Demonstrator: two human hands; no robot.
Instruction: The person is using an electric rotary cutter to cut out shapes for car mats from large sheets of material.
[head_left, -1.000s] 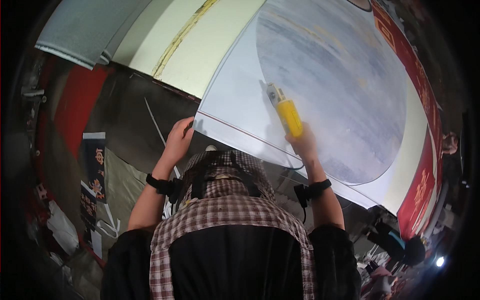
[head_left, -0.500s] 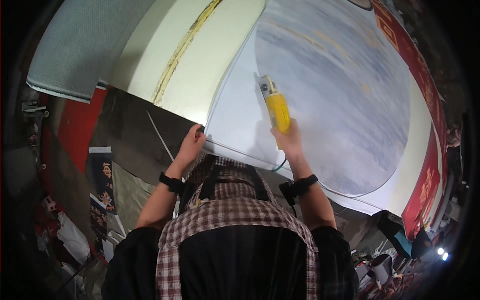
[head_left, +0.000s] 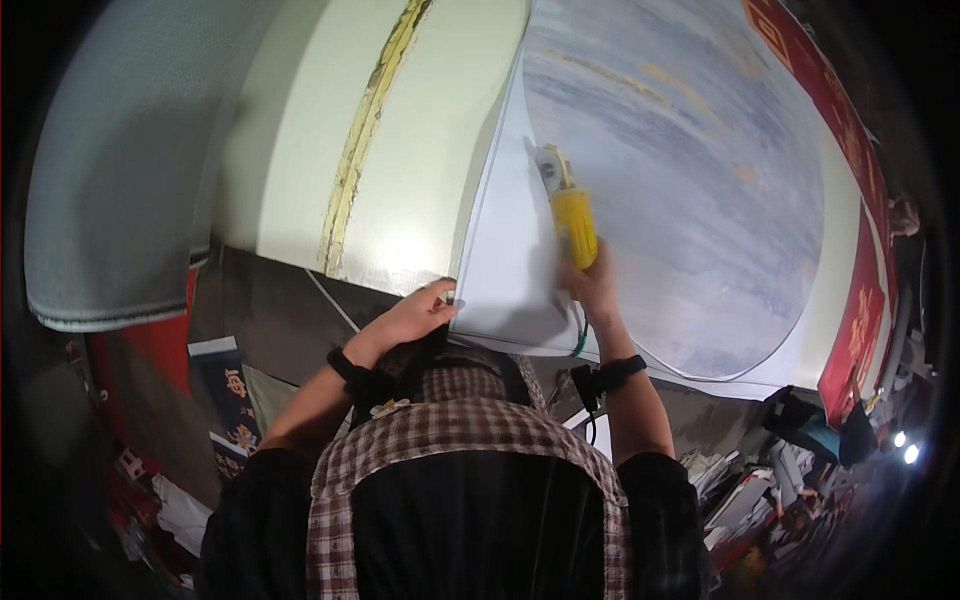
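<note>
- Head view looks down over your plaid-and-black top at a big white panel (head_left: 510, 250) bearing a round blue-grey painted disc (head_left: 690, 190).
- Your right hand (head_left: 592, 285) is closed in a fist around the yellow handle of a power tool (head_left: 572, 215), whose grey head points up and away from you, at the left edge of the disc.
- The tool lies against the panel where the white margin meets the grey paint; you cannot tell how firmly it presses.
- Your left hand (head_left: 418, 315) grips the panel's lower left edge, fingers curled over it, thumb side toward the corner.
- Each of your wrists carries a black strap.
- A pale cream surface with a worn yellow stripe (head_left: 365, 140) lies left of the panel.
- A red banner (head_left: 850, 340) runs along the panel's right side.
- Papers and clutter (head_left: 760, 490) sit at lower right.
</note>
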